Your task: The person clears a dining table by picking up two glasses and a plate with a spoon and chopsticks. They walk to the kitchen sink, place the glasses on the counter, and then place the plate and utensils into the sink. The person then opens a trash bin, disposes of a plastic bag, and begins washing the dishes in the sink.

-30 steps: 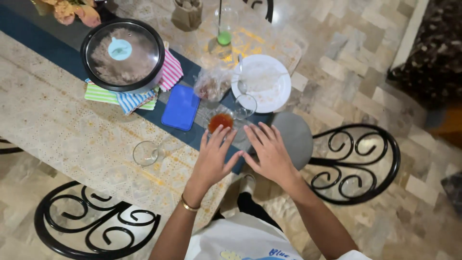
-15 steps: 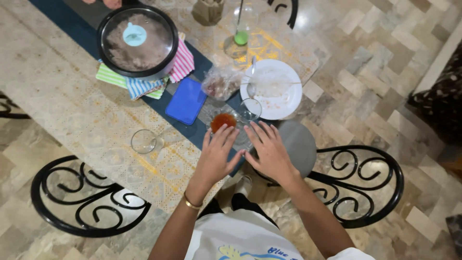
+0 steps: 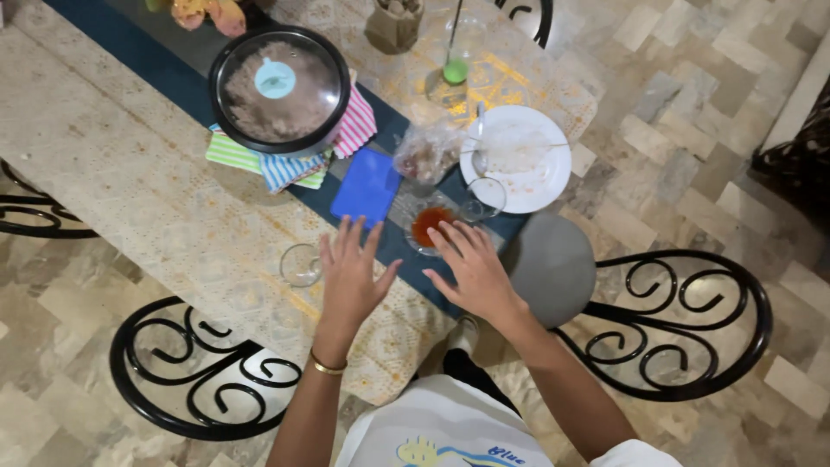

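My left hand (image 3: 352, 275) hovers over the table with fingers spread, holding nothing, just right of an empty clear glass (image 3: 300, 265) and just below a blue flat rectangular thing (image 3: 367, 186). My right hand (image 3: 472, 271) is also spread and empty, its fingertips near a small glass bowl of red sauce (image 3: 427, 225). A second small clear glass (image 3: 486, 198) stands beside the bowl, by a white plate (image 3: 527, 169) with food remains.
A black lidded pan (image 3: 278, 88) rests on striped cloths (image 3: 285, 164). A plastic bag of food (image 3: 425, 153), a glass with green liquid (image 3: 455, 67) and a brown holder (image 3: 394, 22) stand further back. Black scrolled iron chairs (image 3: 657, 324) flank me; one has a grey seat (image 3: 553, 268).
Both hands have drawn apart a little, the left sliding left away from the sauce bowl. The camera view shifted so the table sits lower and further right in frame.
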